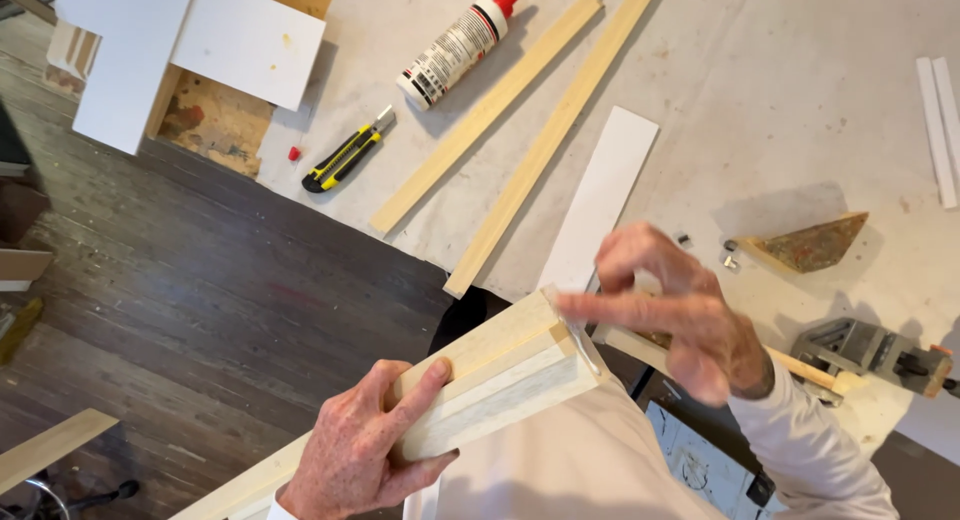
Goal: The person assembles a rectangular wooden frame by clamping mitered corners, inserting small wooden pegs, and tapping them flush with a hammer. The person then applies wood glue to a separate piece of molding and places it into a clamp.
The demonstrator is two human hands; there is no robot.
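Wooden frame piece (500,385), a pale stick of moulding, runs on a slant from near left up to its cut end at the middle of the view, held above the person's lap rather than on the table (800,100). Left hand (355,450) has its grip closed around the near part of the stick, thumb on the top face. Right hand (680,315) hovers just right of the cut end, forefinger stretched out and touching that end face, the other fingers curled and holding nothing. So the end lies to the left of the right hand, nearer to it than to the left. Farther off on the table lie two long wooden strips (520,110), a glue bottle (455,50) and a utility knife (345,160).
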